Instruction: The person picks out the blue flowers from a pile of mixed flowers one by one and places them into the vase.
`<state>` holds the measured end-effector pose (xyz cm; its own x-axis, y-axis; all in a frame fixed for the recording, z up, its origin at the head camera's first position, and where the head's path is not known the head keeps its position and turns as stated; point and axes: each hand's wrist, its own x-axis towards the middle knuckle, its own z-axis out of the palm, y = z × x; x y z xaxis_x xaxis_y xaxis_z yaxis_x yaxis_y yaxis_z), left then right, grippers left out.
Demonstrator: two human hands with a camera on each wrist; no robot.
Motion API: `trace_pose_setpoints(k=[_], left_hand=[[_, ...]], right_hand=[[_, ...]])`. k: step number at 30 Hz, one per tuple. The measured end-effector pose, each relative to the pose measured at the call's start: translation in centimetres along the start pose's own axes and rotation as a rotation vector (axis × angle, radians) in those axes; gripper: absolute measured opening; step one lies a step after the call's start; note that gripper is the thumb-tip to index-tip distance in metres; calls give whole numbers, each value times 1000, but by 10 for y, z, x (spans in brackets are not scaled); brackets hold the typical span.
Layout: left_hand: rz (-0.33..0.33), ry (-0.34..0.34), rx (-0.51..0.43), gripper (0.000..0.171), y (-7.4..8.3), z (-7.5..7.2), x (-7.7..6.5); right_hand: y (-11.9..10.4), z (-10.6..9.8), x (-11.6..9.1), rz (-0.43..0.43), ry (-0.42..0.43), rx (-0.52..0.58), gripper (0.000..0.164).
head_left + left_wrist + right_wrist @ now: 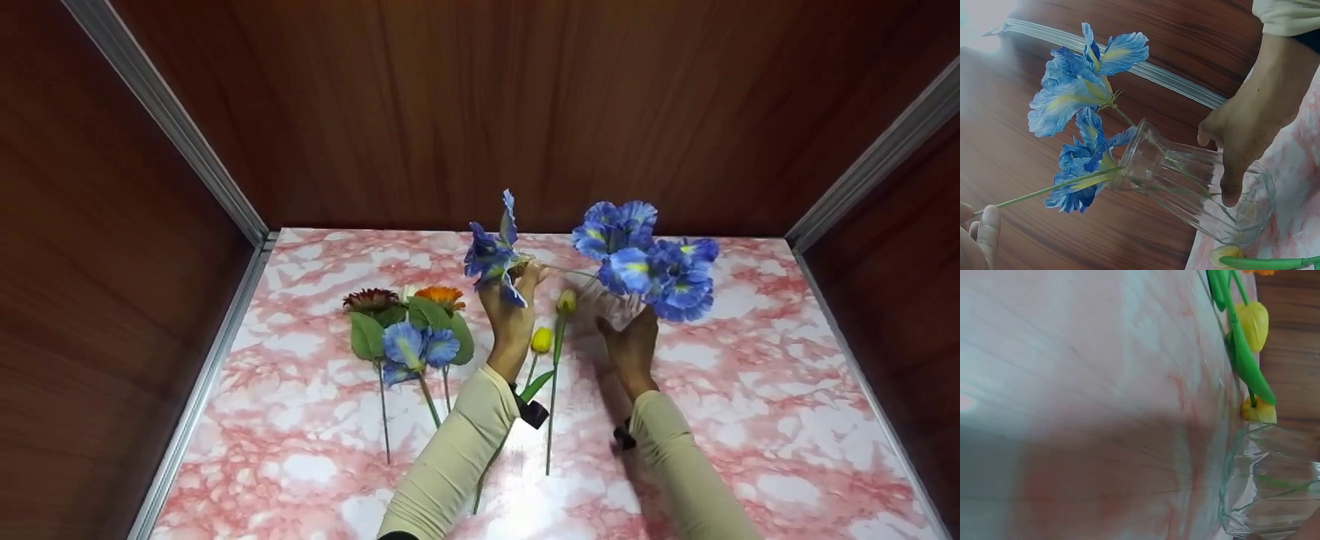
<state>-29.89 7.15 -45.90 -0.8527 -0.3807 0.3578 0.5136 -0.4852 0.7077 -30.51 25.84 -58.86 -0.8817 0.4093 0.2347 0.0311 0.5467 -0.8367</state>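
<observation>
In the head view my left hand [511,315] pinches the stem of a blue iris [487,256], whose bloom sits above the fingers. Its thin green stem [1055,187] reaches across to the mouth of a clear glass vase [1185,174] in the left wrist view. My right hand [634,345] grips that vase around its side, which stands tilted in the left wrist view. Blue irises [652,262] spread out of the vase, their stems visible through the glass. The right wrist view shows the vase's base [1230,484]; the right hand is mostly out of it.
Two yellow tulips [541,340] lie between the forearms. Left of them lie a dark red flower [371,300], an orange flower [441,297], a white bloom and another blue iris [405,345]. Wooden panels [525,112] enclose the pink marbled tabletop [300,420].
</observation>
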Motion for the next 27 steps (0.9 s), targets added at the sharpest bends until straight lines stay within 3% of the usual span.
trace_pose_setpoints(k=[4,7,19,27], left_hand=[[-9,1,13,28,0,1,0],[-8,-1,10,32,1,1,0],[-6,3,-27,35,5,4,0],[1,2,5,37,4,7,-2]], right_hand=[[3,1,4,0,4,24,60],[5,1,6,-9,4,23,53],[3,-2,12,78,-88,-16,52],[2,-2,14,68,-85,4,52]])
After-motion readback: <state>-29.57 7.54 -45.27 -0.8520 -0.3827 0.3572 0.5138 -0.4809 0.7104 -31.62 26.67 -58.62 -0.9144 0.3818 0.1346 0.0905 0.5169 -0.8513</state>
